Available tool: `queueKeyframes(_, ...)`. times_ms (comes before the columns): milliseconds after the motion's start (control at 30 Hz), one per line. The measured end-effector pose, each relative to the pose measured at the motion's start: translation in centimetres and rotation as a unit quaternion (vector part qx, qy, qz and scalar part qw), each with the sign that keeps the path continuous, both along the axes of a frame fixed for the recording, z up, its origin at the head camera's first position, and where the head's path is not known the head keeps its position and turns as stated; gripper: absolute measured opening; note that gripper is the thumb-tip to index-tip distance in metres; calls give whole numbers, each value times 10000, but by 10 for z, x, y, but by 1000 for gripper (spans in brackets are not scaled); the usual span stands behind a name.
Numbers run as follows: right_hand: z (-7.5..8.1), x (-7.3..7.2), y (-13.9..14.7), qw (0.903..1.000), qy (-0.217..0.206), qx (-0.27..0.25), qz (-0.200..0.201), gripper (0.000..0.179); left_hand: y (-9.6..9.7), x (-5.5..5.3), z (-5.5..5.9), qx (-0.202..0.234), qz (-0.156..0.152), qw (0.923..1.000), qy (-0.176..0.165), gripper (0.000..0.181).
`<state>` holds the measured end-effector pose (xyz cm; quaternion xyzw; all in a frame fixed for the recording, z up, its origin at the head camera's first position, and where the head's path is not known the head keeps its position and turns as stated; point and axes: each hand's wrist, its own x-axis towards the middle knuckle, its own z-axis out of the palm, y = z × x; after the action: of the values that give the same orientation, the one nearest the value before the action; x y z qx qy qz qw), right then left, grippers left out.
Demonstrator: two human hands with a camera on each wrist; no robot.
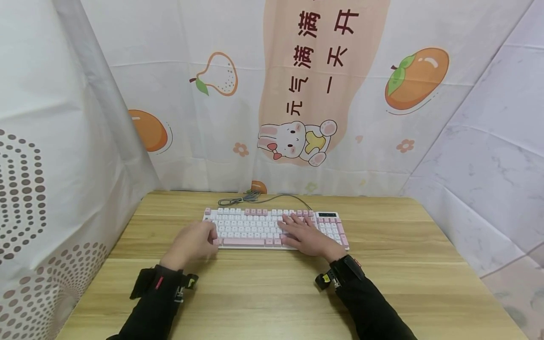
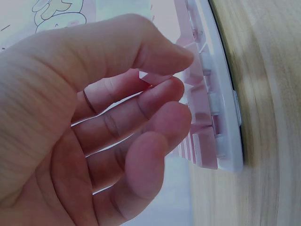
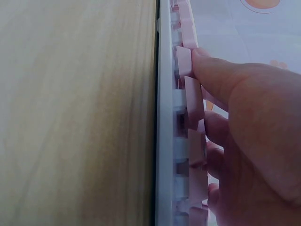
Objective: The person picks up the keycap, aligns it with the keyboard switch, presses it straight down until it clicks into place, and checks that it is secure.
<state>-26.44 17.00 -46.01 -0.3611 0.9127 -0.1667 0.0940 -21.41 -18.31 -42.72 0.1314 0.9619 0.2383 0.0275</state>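
A pink-and-white keyboard (image 1: 250,228) lies near the far side of the wooden table. At its lower left corner is my left hand (image 1: 190,242), slightly blurred in the head view. Its fingers are loosely bent in the left wrist view, with gaps between them and the thumb (image 2: 164,56) over the pink edge keys (image 2: 200,106). A pale pink edge shows between thumb and index finger; I cannot tell whether it belongs to the keyboard. My right hand (image 1: 308,237) spreads palm down over the right-hand keys. Its thumb (image 3: 214,70) touches a pink key (image 3: 184,63) that sits lower than its neighbours.
A grey cable (image 1: 250,197) lies bundled behind the keyboard. Beyond the table (image 1: 263,297) hangs a printed cloth (image 1: 204,123) with fruit and a rabbit. More cloth (image 1: 55,141) hangs on the left, and a marbled sheet (image 1: 480,156) borders the right.
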Motion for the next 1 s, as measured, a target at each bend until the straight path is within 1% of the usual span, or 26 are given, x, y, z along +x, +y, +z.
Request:
queueKeyframes(67,0,0,0,10000,1,3,7,56,-1,-1,0,-24,-45,9999,140,20)
queueKeyframes(167,0,0,0,10000,18,-7,22,56,-1,-1,0,-5,-61,9998,181,19)
queueKeyframes(333,-1,-1,0,10000,25,26,27,56,-2,-2,0,11,-28,9999,160,18)
queueKeyframes(500,-1,-1,0,10000,22,39,8,56,-3,-2,1,32,96,9999,9,17)
queueKeyframes(567,-1,-1,0,10000,12,38,0,56,-4,-2,2,59,111,9999,3,17)
queueKeyframes(633,-2,-1,0,10000,-5,10,-7,56,-6,-2,2,83,131,9999,51,15)
queueKeyframes(733,-2,-1,1,10000,-53,-33,-24,56,-11,-3,2,131,134,9996,214,17)
queueKeyframes(867,-2,-1,1,9999,-59,-91,-39,57,-17,-5,2,250,285,9987,327,20)
queueKeyframes(1000,-4,-2,1,9999,-83,-58,-88,57,-23,-8,0,293,437,9977,439,20)
